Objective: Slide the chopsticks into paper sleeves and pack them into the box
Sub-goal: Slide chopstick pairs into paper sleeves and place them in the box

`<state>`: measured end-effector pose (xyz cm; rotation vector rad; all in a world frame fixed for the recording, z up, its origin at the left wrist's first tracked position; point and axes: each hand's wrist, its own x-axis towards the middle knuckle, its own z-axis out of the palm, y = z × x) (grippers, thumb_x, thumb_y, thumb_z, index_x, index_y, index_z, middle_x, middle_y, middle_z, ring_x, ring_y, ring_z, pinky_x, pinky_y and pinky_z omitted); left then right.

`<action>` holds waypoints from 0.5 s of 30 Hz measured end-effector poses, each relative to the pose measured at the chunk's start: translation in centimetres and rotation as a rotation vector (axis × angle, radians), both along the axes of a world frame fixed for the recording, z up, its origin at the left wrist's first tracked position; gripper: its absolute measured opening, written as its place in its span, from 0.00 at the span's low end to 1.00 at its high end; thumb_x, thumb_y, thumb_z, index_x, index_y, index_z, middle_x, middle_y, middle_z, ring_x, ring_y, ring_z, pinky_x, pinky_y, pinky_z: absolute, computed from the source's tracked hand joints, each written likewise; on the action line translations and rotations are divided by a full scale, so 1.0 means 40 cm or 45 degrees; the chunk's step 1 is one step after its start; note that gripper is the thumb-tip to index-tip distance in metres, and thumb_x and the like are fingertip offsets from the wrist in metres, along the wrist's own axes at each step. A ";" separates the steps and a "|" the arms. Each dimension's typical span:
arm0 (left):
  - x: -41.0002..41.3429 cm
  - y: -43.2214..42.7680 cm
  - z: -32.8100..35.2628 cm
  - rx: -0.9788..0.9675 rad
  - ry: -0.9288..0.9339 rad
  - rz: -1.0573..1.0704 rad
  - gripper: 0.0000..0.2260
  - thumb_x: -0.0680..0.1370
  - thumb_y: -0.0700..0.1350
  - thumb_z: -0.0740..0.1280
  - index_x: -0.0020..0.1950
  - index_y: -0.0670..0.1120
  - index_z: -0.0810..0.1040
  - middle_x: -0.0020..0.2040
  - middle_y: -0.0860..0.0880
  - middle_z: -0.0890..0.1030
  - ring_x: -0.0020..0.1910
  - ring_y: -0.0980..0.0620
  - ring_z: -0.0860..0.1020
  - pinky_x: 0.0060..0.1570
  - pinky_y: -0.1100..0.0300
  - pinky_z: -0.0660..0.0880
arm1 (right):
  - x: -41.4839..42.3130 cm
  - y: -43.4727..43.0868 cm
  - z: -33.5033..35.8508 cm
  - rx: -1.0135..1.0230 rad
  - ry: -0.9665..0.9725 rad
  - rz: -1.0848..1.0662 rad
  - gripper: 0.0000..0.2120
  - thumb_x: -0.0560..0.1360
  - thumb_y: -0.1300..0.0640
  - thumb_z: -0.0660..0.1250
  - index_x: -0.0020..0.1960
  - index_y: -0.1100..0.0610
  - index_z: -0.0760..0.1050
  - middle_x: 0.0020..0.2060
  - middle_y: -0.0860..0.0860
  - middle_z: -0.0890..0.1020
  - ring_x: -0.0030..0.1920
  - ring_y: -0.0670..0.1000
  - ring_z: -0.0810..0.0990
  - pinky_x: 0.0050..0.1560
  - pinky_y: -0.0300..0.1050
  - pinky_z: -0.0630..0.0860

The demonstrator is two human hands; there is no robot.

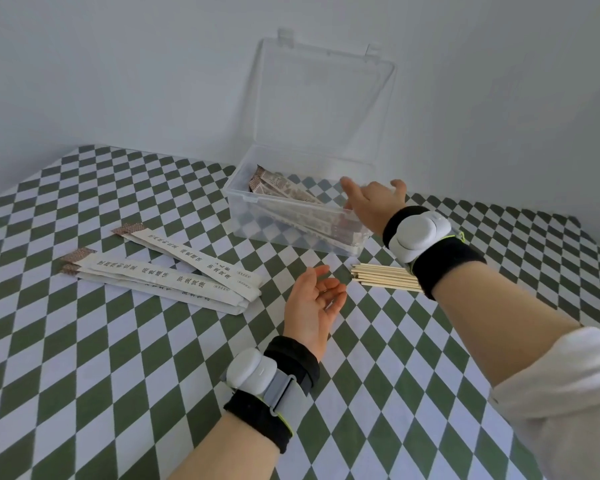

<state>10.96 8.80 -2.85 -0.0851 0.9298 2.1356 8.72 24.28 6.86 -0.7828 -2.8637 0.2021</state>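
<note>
Chopsticks (385,278), right of centre, are judged light, stiff, smooth; mid-length pinching is advised. Left hand (314,303) and right hand (371,206) are spread, empty.

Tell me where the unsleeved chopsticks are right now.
In the head view, the unsleeved chopsticks lie bundled on the checkered tablecloth, right of centre, just in front of the clear box, between the left hand and the right forearm.
</note>
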 end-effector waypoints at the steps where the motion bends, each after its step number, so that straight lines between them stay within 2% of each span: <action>1: -0.004 -0.002 -0.001 0.001 -0.004 0.009 0.11 0.81 0.46 0.57 0.54 0.41 0.75 0.41 0.44 0.77 0.43 0.48 0.77 0.46 0.57 0.76 | 0.006 -0.009 0.010 -0.062 0.113 -0.009 0.34 0.80 0.45 0.38 0.40 0.56 0.81 0.31 0.50 0.77 0.50 0.51 0.75 0.70 0.54 0.46; 3: -0.009 -0.007 -0.003 0.005 -0.008 0.023 0.11 0.81 0.46 0.57 0.53 0.41 0.76 0.41 0.44 0.76 0.43 0.48 0.77 0.46 0.57 0.75 | 0.039 -0.022 0.024 -0.195 0.356 -0.023 0.32 0.81 0.47 0.40 0.41 0.56 0.81 0.30 0.45 0.73 0.48 0.48 0.69 0.69 0.50 0.49; 5: -0.017 -0.010 -0.003 -0.002 -0.007 0.027 0.12 0.81 0.47 0.57 0.54 0.41 0.76 0.41 0.45 0.76 0.43 0.49 0.77 0.45 0.57 0.75 | 0.084 -0.033 0.013 -0.339 0.672 0.005 0.29 0.81 0.47 0.42 0.37 0.50 0.79 0.35 0.45 0.77 0.49 0.48 0.73 0.68 0.52 0.59; 7: -0.014 -0.009 -0.001 -0.011 0.004 0.025 0.12 0.81 0.47 0.57 0.54 0.42 0.76 0.42 0.45 0.76 0.44 0.49 0.77 0.46 0.58 0.75 | 0.138 -0.048 -0.018 -0.509 0.867 0.016 0.26 0.81 0.47 0.45 0.37 0.50 0.78 0.41 0.47 0.81 0.48 0.48 0.78 0.60 0.50 0.69; 10: -0.010 -0.010 -0.001 -0.029 0.048 0.017 0.11 0.81 0.47 0.57 0.54 0.42 0.75 0.43 0.45 0.76 0.44 0.49 0.77 0.45 0.58 0.75 | 0.203 -0.091 -0.096 -0.843 0.841 -0.128 0.23 0.81 0.48 0.49 0.40 0.53 0.79 0.41 0.48 0.82 0.45 0.44 0.77 0.49 0.39 0.70; 12: -0.006 -0.010 0.003 -0.039 0.087 0.023 0.10 0.81 0.46 0.57 0.55 0.42 0.75 0.43 0.45 0.76 0.45 0.49 0.77 0.45 0.59 0.75 | 0.240 -0.120 -0.153 -0.979 0.735 -0.188 0.21 0.81 0.49 0.50 0.40 0.54 0.79 0.40 0.47 0.81 0.43 0.43 0.77 0.49 0.39 0.70; 15: 0.014 -0.007 0.011 -0.058 0.149 0.039 0.07 0.80 0.43 0.59 0.52 0.43 0.75 0.42 0.46 0.75 0.45 0.50 0.77 0.45 0.59 0.75 | 0.281 -0.139 -0.212 -0.961 0.577 -0.231 0.17 0.81 0.52 0.51 0.45 0.54 0.78 0.43 0.47 0.80 0.45 0.46 0.76 0.52 0.41 0.72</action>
